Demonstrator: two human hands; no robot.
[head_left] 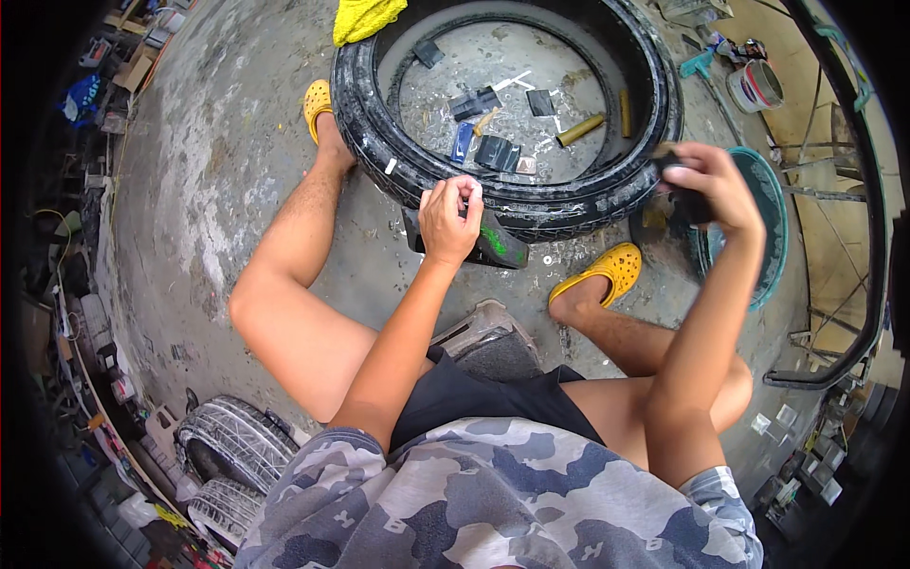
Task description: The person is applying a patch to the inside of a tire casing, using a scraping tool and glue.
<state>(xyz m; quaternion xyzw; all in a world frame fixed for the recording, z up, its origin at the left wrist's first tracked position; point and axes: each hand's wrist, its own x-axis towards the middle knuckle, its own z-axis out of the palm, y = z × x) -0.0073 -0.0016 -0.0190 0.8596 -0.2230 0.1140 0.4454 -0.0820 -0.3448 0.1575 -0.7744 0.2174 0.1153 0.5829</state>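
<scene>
Blk tire (569, 220) is laid flat on floor, taken as landmark. Teal tub (775, 218) is set just beyond tire's R side. Dark block w/ green marks (507, 248) is seen against tire's near side, partly covered. Yellow clogs (621, 270) are worn, one nr tire's L side, one nr its near-R side. Yellow cloth (368, 19) is draped on tire's far-L edge. R hand (716, 185) is raised by tire's R rim; dark obj (671, 161), blurred, is gripped. L hand (450, 218) is curled at tire's near rim, fingertips drawn together; whether anything's pinched can't be told. Inside tire ring: brass-colored tubes (580, 130), dark patches (498, 153), blue packet (462, 142).
</scene>
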